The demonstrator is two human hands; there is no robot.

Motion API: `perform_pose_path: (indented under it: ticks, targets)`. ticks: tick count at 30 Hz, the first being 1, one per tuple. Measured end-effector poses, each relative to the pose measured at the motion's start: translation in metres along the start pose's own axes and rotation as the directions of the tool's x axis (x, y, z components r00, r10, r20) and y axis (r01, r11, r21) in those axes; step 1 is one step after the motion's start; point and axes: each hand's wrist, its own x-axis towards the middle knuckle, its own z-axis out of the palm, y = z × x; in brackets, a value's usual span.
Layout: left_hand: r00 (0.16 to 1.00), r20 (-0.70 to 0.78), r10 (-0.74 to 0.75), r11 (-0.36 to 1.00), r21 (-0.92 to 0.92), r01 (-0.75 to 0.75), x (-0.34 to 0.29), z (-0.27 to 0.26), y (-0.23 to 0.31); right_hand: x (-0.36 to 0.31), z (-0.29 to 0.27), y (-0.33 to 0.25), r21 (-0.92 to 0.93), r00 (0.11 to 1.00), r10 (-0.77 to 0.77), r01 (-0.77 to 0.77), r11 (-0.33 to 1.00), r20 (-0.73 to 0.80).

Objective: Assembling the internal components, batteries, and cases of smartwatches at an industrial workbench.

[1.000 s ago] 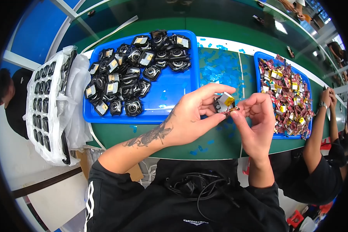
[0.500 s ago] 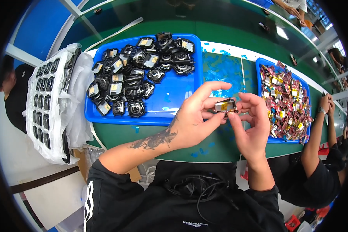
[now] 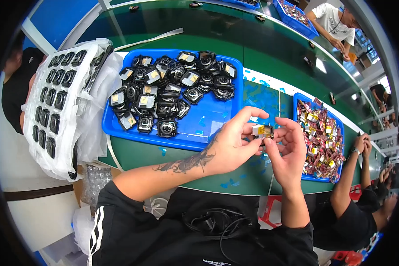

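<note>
Between my two hands is a small dark watch case point(image 3: 268, 132), held above the table. A flat silver battery point(image 3: 256, 130) with yellow tape sticks out of its left side, and part of the hollow inside shows. My left hand point(image 3: 235, 145) grips the left side between thumb and fingers, its index finger raised and curved. My right hand point(image 3: 288, 148) pinches the right side, thumb at the near edge and fingers curled behind. The fingers partly hide the exact contact points.
A blue tray point(image 3: 208, 116) of black watch cases lies left; another blue tray point(image 3: 321, 175) of batteries with reddish scraps lies right. Blue film bits point(image 3: 264, 95) litter the green table point(image 3: 195, 168). White packing trays point(image 3: 86, 95) stand far left. A co-worker's hands point(image 3: 363, 142) are at right.
The silver battery now sits further left out of the watch case, showing more of the inside. Both hands keep their grip. The whole view has shifted slightly.
</note>
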Motion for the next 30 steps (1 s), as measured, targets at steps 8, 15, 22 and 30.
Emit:
perform_pose_path:
  ticks: [8, 15, 22, 30]
  targets:
    - [0.934, -0.055, 0.353, 0.575, 0.800, -0.170, 0.008, -0.023, 0.032, 0.049, -0.015, 0.001, -0.139, 0.993, 0.003, 0.014, 0.990, 0.120]
    - [0.895, -0.022, 0.445, -0.353, 0.914, 0.198, -0.003, -0.087, 0.024, 0.218, -0.034, 0.067, -0.424, 0.995, 0.098, -0.083, 0.902, 0.013]
    - [0.880, -0.020, 0.475, -0.378, 0.898, 0.224, 0.001, -0.089, 0.018, 0.230, -0.043, 0.093, -0.715, 0.987, 0.110, -0.164, 0.680, -0.121]
    - [0.881, -0.212, 0.423, 0.606, 0.789, -0.102, 0.018, -0.055, 0.042, 0.171, -0.129, 0.020, -0.776, 0.990, 0.013, 0.102, 0.622, 0.141]
